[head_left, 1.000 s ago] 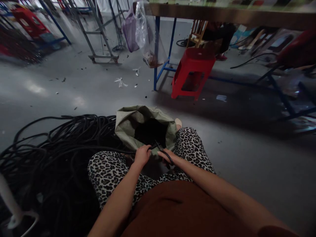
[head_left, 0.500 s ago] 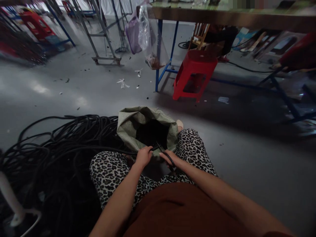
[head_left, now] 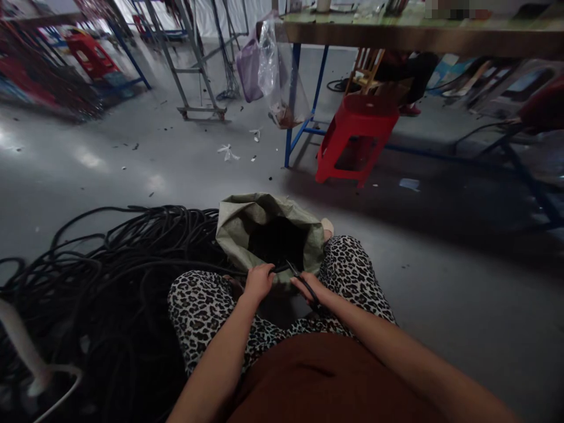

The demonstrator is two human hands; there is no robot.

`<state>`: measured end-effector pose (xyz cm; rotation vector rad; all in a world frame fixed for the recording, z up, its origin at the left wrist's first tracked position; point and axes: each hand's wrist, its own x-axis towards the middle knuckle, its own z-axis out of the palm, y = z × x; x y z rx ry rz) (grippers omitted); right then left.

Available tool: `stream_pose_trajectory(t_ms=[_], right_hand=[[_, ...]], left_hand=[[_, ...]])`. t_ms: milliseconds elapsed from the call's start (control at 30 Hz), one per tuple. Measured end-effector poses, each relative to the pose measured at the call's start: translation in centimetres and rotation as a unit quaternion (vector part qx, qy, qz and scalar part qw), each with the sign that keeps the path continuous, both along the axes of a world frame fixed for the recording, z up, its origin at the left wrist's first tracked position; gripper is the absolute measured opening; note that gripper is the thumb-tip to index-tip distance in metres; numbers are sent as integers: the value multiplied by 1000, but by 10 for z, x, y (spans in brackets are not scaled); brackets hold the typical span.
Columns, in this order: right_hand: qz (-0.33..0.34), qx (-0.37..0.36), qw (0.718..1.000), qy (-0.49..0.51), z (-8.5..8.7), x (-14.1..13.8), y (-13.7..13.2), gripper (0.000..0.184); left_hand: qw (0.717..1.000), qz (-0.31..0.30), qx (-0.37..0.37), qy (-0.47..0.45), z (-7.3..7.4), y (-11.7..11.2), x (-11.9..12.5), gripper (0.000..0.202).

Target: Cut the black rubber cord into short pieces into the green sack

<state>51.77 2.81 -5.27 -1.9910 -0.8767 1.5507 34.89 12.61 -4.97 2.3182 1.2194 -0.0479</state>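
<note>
Between my knees stands an open woven sack (head_left: pixel 233 229), pale green-grey, its inside dark. My left hand (head_left: pixel 259 282) is closed around a black rubber hose or cable (head_left: pixel 211 267) at the sack's near rim. That length runs in from a large tangled heap (head_left: pixel 145 247) on the floor at my left. In my right hand (head_left: pixel 311 286) is a pair of scissors (head_left: pixel 304 282) with black handles, blades pointing up and left over the sack's opening, close to the hose end. Whether the blades touch the hose I cannot tell.
A red plastic stool (head_left: pixel 359 135) stands beyond the sack, by a blue-legged workbench (head_left: pixel 396 35). Clear plastic bags (head_left: pixel 282 76) hang from the bench corner. A wheeled metal rack (head_left: pixel 189 76) is farther back. White scraps (head_left: pixel 228 153) litter the floor. Someone sits behind the bench.
The whole view has shifted slightly, so things appear a little farther right and lower. My right hand with the scissors has moved slightly away from my left hand, which still grips the hose.
</note>
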Motion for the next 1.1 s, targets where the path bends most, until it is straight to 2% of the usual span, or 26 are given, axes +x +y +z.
stream_pose_trajectory(t_ms=[167, 433, 700, 867, 1100], right_hand=[[34, -4, 998, -61, 0, 0, 0, 22], [81, 5, 993, -87, -7, 3, -1, 31], [-5, -9, 998, -58, -22, 4, 0, 26], [-12, -14, 1000, -4, -14, 2, 0, 27], [0, -14, 1000, 24, -1, 0, 0, 21]], left_hand=[[1000, -11, -1, 10, 0, 2, -1, 30], [999, -16, -5, 35, -2, 3, -1, 31], [1000, 27, -13, 2, -2, 7, -1, 33], [999, 52, -5, -17, -2, 8, 0, 33], [998, 60, -6, -26, -3, 8, 0, 33]])
